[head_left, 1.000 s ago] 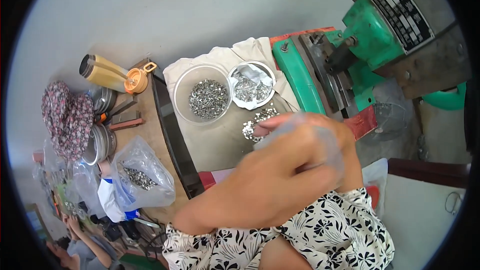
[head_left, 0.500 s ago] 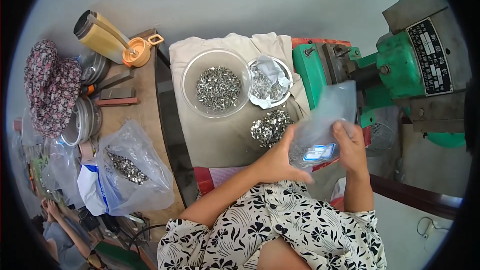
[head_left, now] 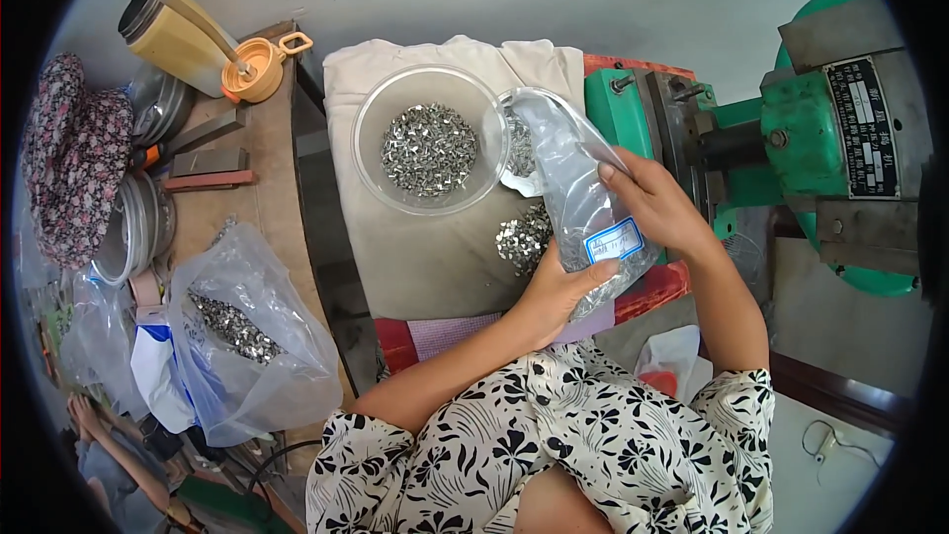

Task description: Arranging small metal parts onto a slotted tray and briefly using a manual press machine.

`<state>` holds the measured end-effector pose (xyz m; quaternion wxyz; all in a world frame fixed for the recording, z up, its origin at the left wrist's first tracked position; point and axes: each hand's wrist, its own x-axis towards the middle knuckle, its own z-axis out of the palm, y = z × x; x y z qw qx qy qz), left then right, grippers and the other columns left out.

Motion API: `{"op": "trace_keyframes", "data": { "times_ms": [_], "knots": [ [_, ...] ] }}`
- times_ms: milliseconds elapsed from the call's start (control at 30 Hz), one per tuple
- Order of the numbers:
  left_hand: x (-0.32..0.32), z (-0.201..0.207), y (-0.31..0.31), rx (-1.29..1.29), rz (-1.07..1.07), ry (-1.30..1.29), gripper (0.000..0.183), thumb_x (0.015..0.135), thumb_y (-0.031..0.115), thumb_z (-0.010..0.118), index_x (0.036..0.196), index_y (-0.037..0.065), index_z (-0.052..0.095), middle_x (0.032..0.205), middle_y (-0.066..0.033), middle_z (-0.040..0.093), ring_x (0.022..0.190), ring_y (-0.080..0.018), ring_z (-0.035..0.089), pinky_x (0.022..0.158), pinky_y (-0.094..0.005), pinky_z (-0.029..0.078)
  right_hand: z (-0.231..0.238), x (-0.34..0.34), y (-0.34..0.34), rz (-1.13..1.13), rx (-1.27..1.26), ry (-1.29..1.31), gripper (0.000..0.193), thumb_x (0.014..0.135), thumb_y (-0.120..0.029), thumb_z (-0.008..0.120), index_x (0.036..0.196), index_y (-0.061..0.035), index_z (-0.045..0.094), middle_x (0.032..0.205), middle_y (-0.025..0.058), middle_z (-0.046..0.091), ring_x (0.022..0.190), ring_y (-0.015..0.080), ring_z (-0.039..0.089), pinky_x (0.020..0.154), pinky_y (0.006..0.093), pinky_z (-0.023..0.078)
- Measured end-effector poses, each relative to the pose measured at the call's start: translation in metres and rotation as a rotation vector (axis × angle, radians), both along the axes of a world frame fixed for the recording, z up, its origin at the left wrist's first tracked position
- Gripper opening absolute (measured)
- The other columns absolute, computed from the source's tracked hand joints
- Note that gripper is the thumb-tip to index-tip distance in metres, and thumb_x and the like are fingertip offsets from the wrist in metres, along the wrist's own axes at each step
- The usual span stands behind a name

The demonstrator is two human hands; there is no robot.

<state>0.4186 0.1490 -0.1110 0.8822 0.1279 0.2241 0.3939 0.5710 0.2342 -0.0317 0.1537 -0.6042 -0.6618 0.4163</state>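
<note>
Plastic bag (head_left: 581,183), clear with a blue-edged label (head_left: 613,240), slants just right of the round tub (head_left: 366,143) of metal bits (head_left: 428,149). The worker's left hand (head_left: 561,289) cups its lower end; the right hand (head_left: 660,206) grips its right edge. Nearer the worker than the tub lies a shiny loose heap (head_left: 521,241); well right of the tub stands a green press (head_left: 803,133).

The left hand (head_left: 557,293) supports a clear plastic bag (head_left: 578,183), thumb beside its blue-edged label (head_left: 614,240); the right hand (head_left: 660,206) grips the bag's right side. Just beyond the left hand lies a heap of metal pieces (head_left: 520,241), farther out a clear tub (head_left: 367,153); right of both hands stands a green press (head_left: 803,143).
</note>
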Motion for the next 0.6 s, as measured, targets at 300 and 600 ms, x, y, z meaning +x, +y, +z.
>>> {"op": "trace_keyframes", "data": {
  "times_ms": [300,600],
  "knots": [
    [0.007,0.009,-0.001,-0.094,-0.004,-0.173,0.043,0.101,0.021,0.062,0.137,0.005,0.045,0.128,-0.0050,0.058,0.115,-0.0121,0.056,0.101,-0.0330,0.045,0.014,-0.005,0.016,0.124,-0.046,-0.200,0.031,0.103,-0.025,0.049,0.110,0.0036,0.060,0.084,0.0239,0.064,0.077,0.0397,0.061,0.072,0.0439,0.047],
    [0.013,0.009,0.002,-0.116,-0.012,-0.251,0.043,0.103,0.027,0.057,0.137,0.004,0.049,0.131,-0.0077,0.060,0.118,-0.0166,0.060,0.102,-0.0357,0.048,0.018,-0.010,0.025,0.176,-0.064,-0.287,0.030,0.102,-0.022,0.049,0.108,0.0051,0.061,0.085,0.0268,0.064,0.080,0.0446,0.061,0.073,0.0461,0.047]
  ]
}}
